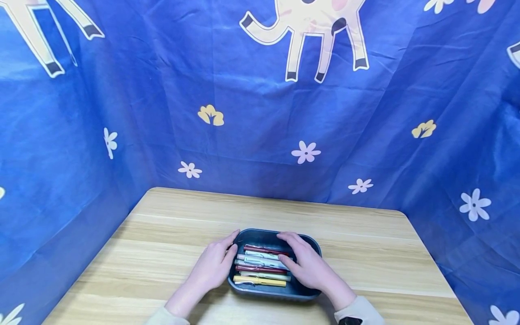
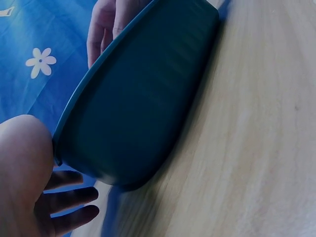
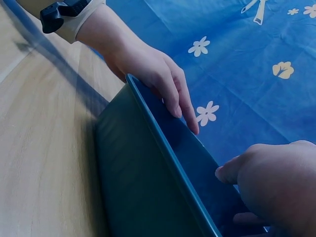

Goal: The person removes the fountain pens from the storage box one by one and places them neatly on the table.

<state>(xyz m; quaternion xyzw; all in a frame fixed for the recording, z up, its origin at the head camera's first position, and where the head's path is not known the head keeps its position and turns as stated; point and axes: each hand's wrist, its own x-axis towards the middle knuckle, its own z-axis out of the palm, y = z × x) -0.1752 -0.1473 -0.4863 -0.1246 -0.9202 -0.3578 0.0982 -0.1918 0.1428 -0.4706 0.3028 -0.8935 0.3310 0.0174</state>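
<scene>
A dark teal plastic basket [image 1: 280, 295] with rounded corners rests on the table. Several clip pens lie side by side in it, among them a yellow pen [image 1: 266, 281], a pale green pen [image 1: 270, 275] and a dark red pen [image 1: 268, 270]. At the basket's left rim is my left hand [image 1: 213, 264], its thumb by the edge and its fingers extended along the outside. My right hand [image 1: 310, 268] reaches over the right side, fingers loosely bent above the interior and thumb near the pen ends. The left wrist view shows the basket's outer wall [image 2: 133, 98]; pens are hidden there.
The light wood-grain table [image 1: 183, 216] extends around the basket. A blue curtain [image 1: 252, 135] with animal and flower prints hangs behind the table and on both sides. A black device [image 1: 350, 321] sits on the right wrist.
</scene>
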